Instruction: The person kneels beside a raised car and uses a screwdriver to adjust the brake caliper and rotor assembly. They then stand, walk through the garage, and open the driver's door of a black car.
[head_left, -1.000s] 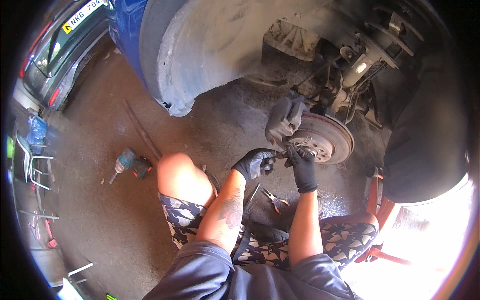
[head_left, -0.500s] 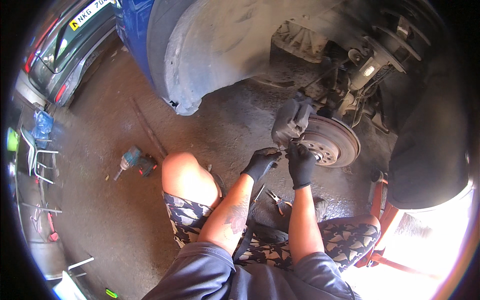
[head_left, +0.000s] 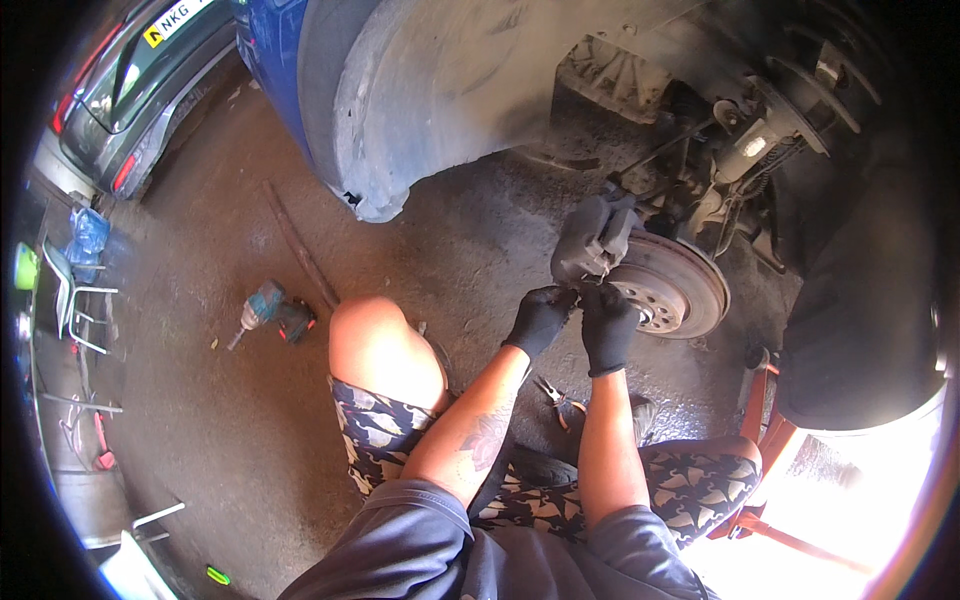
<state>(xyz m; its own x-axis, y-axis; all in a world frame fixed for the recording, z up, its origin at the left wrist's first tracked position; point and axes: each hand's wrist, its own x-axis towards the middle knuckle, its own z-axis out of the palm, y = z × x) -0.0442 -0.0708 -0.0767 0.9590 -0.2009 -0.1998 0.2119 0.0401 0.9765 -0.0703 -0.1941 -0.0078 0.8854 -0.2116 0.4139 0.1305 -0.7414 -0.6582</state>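
In black gloves, my left hand (head_left: pixel 541 319) and my right hand (head_left: pixel 607 330) meet just below a grey brake caliper (head_left: pixel 588 243). The fingers of both are closed in a pinch, and whatever small piece lies between them is too hidden to name. The caliper sits over the left edge of a rusty brake disc (head_left: pixel 683 290), which has a ring of holes around its hub. My right hand is beside the disc's near left edge. On the floor below my hands lies a pair of pliers (head_left: pixel 557 402) with its jaws apart.
A cordless impact wrench (head_left: pixel 268 308) and a long rusty bar (head_left: pixel 300 245) lie on the floor at left. The blue car's wheel arch (head_left: pixel 430 110) hangs overhead. A suspension strut (head_left: pixel 745 150) stands behind the disc; a red jack (head_left: pixel 760 400) is at right.
My left hand has risen slightly toward the caliper, and its fingers have closed in nearer my right hand. The whole view has shifted a little.
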